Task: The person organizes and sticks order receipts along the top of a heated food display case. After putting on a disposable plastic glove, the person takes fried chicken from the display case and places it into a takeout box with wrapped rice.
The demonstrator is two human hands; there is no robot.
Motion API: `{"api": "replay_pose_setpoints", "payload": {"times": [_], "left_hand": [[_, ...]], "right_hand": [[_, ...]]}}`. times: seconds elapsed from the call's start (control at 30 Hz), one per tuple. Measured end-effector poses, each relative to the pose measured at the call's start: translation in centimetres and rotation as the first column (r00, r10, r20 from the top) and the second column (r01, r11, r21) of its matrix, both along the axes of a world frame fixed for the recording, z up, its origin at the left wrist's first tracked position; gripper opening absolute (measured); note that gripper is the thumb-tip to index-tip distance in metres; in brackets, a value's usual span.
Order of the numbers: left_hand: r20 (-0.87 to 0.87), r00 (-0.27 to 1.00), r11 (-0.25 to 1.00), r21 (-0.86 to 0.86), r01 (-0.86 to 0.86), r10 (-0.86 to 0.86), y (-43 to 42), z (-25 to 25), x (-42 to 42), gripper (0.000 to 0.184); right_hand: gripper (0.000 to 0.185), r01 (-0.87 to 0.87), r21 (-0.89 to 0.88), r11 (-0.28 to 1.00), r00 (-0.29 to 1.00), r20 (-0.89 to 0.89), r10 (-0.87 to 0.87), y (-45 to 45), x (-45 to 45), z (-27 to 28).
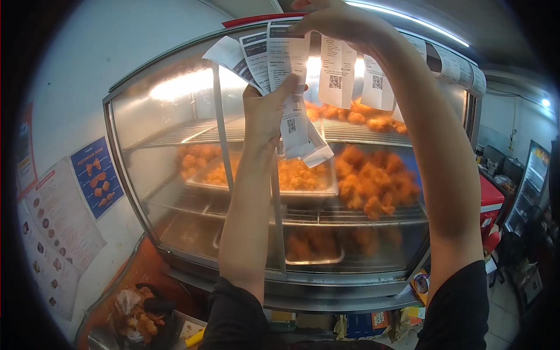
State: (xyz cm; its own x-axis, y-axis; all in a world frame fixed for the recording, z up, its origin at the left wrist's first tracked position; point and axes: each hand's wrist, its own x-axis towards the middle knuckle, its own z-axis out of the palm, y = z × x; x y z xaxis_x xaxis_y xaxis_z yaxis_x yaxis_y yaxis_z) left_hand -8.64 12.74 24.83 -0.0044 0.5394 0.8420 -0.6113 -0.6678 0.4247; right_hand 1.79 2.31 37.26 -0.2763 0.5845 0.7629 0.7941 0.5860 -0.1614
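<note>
Just below the right hand (341, 24), the left hand (269, 108) pinches a fan of printed receipts (286, 55); the right's fingers look half-spread, their hold unclear. Likely mid-sorting, calling next for a steady left pinch.

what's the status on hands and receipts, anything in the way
Left hand gripping fanned receipts. Right hand at their top edge, grip unclear. Hanging slips alongside, before the glass cabinet. No visible obstruction.

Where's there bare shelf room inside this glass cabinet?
The upper shelf looks bare between the left frame and slanting post; fried pieces line its right. The middle shelf is crowded: tray, big heap. Receipts in the left hand hide some shelf.
</note>
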Motion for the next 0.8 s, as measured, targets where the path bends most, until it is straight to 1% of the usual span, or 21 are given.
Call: {"api": "replay_pose_setpoints", "payload": {"times": [0.03,0.1,0.13,0.17,0.2,0.23,0.3,0.33,0.4,0.43,0.5,0.53,0.6,0.63,0.7,0.73,0.8], "left_hand": [[0.0,1.0,1.0,0.001,0.0,0.0,0.1,0.1,0.0,0.026],[0.006,1.0,0.998,-0.061,-0.007,0.008,0.5,0.4,0.0,0.03],[0.003,1.0,0.998,-0.06,-0.005,0.005,0.8,0.5,0.1,0.03],[0.02,0.999,0.997,-0.075,-0.027,0.028,1.3,0.5,0.2,0.031],[0.037,0.998,0.995,-0.09,-0.05,0.053,1.3,0.6,0.2,0.033],[0.035,0.998,0.995,-0.091,-0.048,0.051,1.2,0.6,0.2,0.033],[0.043,0.995,0.99,-0.113,-0.085,0.091,1.0,0.7,0.3,0.034],[0.043,0.995,0.99,-0.115,-0.083,0.089,1.1,0.6,0.2,0.034],[0.007,0.998,0.988,-0.139,-0.062,0.064,1.3,0.2,-0.1,0.035],[0.006,0.998,0.988,-0.14,-0.06,0.062,1.3,0.0,-0.3,0.035],[0.013,0.999,0.988,-0.149,0.038,-0.037,1.2,-0.5,-0.6,0.035],[0.015,0.999,0.988,-0.148,0.039,-0.037,1.0,-0.7,-0.6,0.035],[0.022,0.998,0.988,-0.144,0.053,-0.051,0.6,-1.1,-0.6,0.029],[0.024,0.999,0.988,-0.145,0.051,-0.048,0.4,-1.1,-0.6,0.029],[0.02,0.995,0.987,-0.125,0.101,-0.1,0.0,-1.2,-0.6,0.033],[0.02,0.995,0.987,-0.125,0.101,-0.099,0.1,-1.1,-0.5,0.033],[0.049,0.998,0.995,-0.085,0.05,-0.046,0.3,-1.1,-0.3,0.032]], "right_hand": [[0.05,-0.041,-0.031,0.999,0.999,0.014,0.041,0.8,0.2,0.5],[0.048,-0.012,0.267,0.964,0.993,-0.112,0.044,2.8,0.1,1.3],[0.048,-0.009,0.268,0.963,0.993,-0.115,0.041,3.3,0.0,1.3],[0.043,0.254,0.451,0.856,0.967,-0.128,-0.22,3.8,-0.2,1.3],[0.038,0.469,0.603,0.645,0.87,-0.19,-0.456,4.1,-0.3,1.3],[0.038,0.472,0.601,0.645,0.869,-0.191,-0.457,4.2,-0.1,1.7],[0.022,0.54,0.664,0.518,0.765,-0.131,-0.63,4.4,0.2,3.0],[0.022,0.541,0.663,0.518,0.764,-0.129,-0.632,4.6,0.2,3.2],[0.016,0.334,0.568,0.752,0.902,0.04,-0.43,4.8,0.2,3.4],[0.016,0.335,0.567,0.752,0.901,0.04,-0.432,5.0,0.2,3.2],[0.017,0.326,0.537,0.778,0.864,0.166,-0.476,5.3,0.0,2.5],[0.017,0.325,0.539,0.777,0.863,0.166,-0.477,5.2,-0.1,2.4],[0.017,0.405,0.489,0.773,0.813,0.195,-0.549,4.8,-0.4,2.2],[0.017,0.401,0.489,0.775,0.814,0.198,-0.546,4.5,-0.6,2.0],[0.021,0.363,0.524,0.771,0.776,0.287,-0.561,4.0,-0.7,1.9],[0.021,0.363,0.524,0.771,0.777,0.287,-0.561,4.5,-0.7,1.9],[0.028,0.387,0.534,0.752,0.829,0.155,-0.537,5.3,-0.9,1.7]]}}
